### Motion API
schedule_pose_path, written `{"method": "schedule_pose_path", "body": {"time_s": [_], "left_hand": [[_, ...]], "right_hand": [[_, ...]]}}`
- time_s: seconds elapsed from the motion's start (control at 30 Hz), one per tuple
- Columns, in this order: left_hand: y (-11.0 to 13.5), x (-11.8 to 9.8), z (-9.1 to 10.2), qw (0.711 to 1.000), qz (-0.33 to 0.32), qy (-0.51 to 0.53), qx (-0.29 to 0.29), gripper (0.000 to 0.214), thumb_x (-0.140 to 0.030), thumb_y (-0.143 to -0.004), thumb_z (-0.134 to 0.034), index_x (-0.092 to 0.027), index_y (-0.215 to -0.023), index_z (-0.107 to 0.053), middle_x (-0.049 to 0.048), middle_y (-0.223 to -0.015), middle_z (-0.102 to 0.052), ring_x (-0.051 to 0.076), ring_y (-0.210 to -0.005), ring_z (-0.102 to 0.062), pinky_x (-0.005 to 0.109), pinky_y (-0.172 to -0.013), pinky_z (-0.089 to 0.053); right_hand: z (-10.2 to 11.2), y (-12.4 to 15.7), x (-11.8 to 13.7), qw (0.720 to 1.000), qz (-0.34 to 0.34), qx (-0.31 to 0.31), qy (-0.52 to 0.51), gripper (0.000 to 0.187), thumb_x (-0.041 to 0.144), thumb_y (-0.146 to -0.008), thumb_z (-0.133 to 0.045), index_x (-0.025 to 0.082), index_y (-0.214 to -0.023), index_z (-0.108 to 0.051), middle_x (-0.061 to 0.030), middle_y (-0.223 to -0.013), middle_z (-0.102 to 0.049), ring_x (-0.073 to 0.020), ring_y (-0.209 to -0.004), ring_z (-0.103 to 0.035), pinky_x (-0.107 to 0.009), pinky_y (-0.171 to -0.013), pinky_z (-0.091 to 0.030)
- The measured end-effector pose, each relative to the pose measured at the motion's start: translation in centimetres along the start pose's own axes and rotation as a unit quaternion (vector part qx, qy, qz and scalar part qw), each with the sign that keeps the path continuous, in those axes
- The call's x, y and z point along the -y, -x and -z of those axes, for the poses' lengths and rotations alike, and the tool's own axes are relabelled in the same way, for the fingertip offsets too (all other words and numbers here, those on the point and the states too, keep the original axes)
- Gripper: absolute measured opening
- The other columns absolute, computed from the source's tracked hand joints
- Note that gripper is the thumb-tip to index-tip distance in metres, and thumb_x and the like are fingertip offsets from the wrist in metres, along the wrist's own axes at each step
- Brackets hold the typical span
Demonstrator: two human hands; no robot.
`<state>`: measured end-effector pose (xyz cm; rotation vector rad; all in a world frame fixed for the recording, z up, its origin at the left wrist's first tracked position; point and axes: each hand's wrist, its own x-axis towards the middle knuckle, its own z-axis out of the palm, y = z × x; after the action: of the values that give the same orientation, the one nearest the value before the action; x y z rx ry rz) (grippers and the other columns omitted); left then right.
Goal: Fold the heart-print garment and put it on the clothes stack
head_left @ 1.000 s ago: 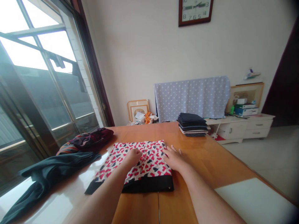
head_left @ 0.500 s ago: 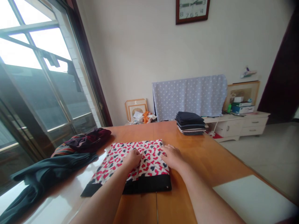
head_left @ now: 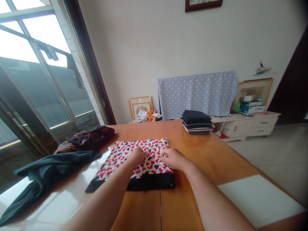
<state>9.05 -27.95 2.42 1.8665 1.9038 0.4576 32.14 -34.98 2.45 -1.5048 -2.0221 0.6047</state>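
The grip of the left hand (head_left: 137, 156) and right hand (head_left: 175, 158) is resting curled, pinching or not I cannot tell, on the heart-print garment (head_left: 152, 164), seemingly steadying it as it is lying flat on the counter (head_left: 207, 163), a folded stack (head_left: 196, 122) standing beyond.

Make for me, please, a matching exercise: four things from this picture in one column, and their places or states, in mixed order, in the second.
Things
1. Printed garment
2. Folded stack
3. Dark green garment
4. Spotted cloth

Places or states
A. Rumpled, on the left side of the table
B. Hanging beyond the table
C. Spread beneath the left hand and right hand
D. Neatly piled, near the table's far edge

Pairs: 1-C, 2-D, 3-A, 4-B
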Motion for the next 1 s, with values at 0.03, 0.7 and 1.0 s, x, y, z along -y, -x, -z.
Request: {"method": "schedule_pose_path", "body": {"time_s": [0.03, 0.7, 1.0], "left_hand": [[0.2, 0.0, 0.0, 1.000, 0.009, -0.007, 0.006, 0.029, -0.046, -0.080, -0.063, -0.019, -0.068, -0.061, 0.0024, -0.058, -0.060, 0.018, -0.060, -0.057, 0.027, -0.056, -0.037], [5.9, -0.6, -0.9, 0.999, -0.024, 0.027, 0.008, 0.028, -0.043, -0.089, -0.056, -0.017, -0.095, -0.063, 0.0038, -0.078, -0.067, 0.016, -0.068, -0.057, 0.024, -0.058, -0.036], [7.1, -0.9, -0.2, 0.995, -0.075, -0.069, -0.023, 0.043, -0.042, -0.090, -0.059, -0.018, -0.126, -0.055, 0.0152, -0.111, -0.072, 0.027, -0.097, -0.067, 0.030, -0.077, -0.043]], "right_hand": [[-0.2, 0.0, -0.1, 1.000, 0.004, 0.010, -0.006, 0.012, 0.028, -0.080, -0.063, 0.022, -0.086, -0.072, 0.0011, -0.079, -0.072, -0.0136, -0.070, -0.060, -0.022, -0.059, -0.034], [-0.9, 0.1, -0.5, 0.997, 0.014, 0.071, -0.031, 0.021, 0.031, -0.081, -0.065, 0.020, -0.095, -0.076, 0.0002, -0.079, -0.073, -0.0145, -0.069, -0.060, -0.022, -0.060, -0.039], [-1.0, -0.2, -0.4, 0.997, 0.028, 0.050, -0.046, 0.010, 0.024, -0.077, -0.066, 0.018, -0.082, -0.072, 0.0011, -0.076, -0.072, -0.0131, -0.070, -0.060, -0.020, -0.062, -0.039]]}}
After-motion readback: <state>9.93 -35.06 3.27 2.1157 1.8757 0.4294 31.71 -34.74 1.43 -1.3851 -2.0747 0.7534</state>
